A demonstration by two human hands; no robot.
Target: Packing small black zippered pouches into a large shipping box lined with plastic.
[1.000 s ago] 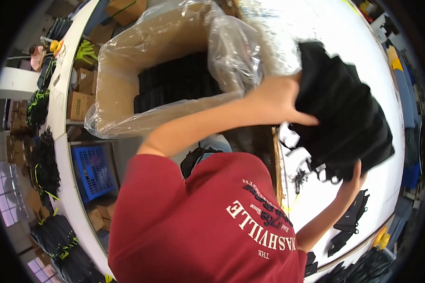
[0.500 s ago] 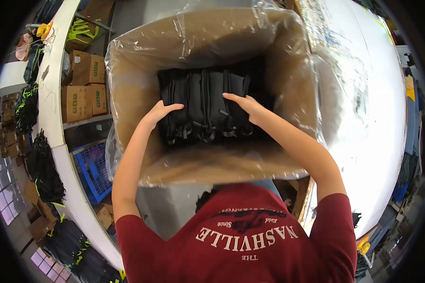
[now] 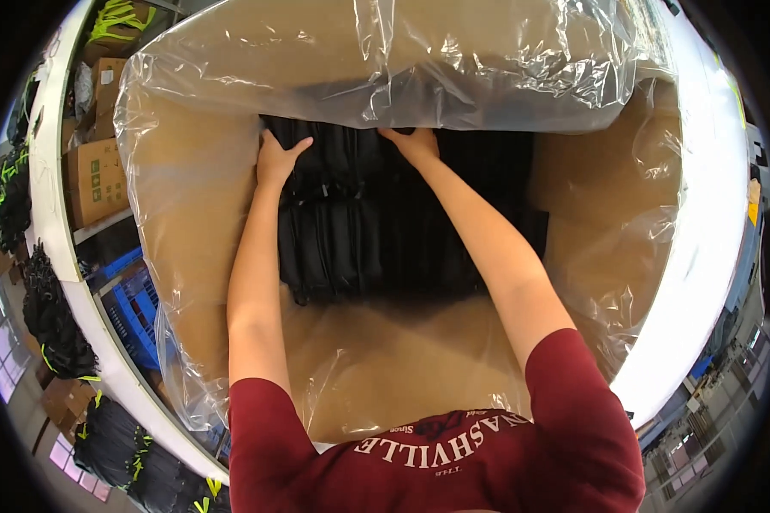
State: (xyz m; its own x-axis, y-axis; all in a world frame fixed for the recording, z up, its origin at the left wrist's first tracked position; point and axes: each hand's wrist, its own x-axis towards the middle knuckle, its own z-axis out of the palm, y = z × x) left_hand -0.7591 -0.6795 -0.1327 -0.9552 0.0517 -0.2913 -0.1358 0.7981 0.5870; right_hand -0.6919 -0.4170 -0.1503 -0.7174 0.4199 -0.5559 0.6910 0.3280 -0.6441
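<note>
Deep inside a large cardboard box (image 3: 453,359) lined with clear plastic (image 3: 496,73), a row of folded black fabric bags (image 3: 344,158) stands on edge. My left hand (image 3: 281,159) clasps the row's left end, thumb over the top and fingers hidden down the side. At its right end my right hand (image 3: 414,147) presses in, its thumb pointing left and its fingers partly lost against the black fabric. Nearer to me another row of black bags (image 3: 329,244) lies in the box. Dark bags fill the right part too, too dim to tell apart.
The plastic liner hangs low over the box's far side. Left of the box are shelves with cardboard cartons (image 3: 99,184) and a blue plastic crate (image 3: 137,312). A white tabletop (image 3: 701,256) runs along the right. Black bundles with yellow-green straps (image 3: 128,449) lie at lower left.
Both hands have moved farther and deeper into the box with the row of bags, now at its far left. My view has come closer, and the nearer row has come into sight.
</note>
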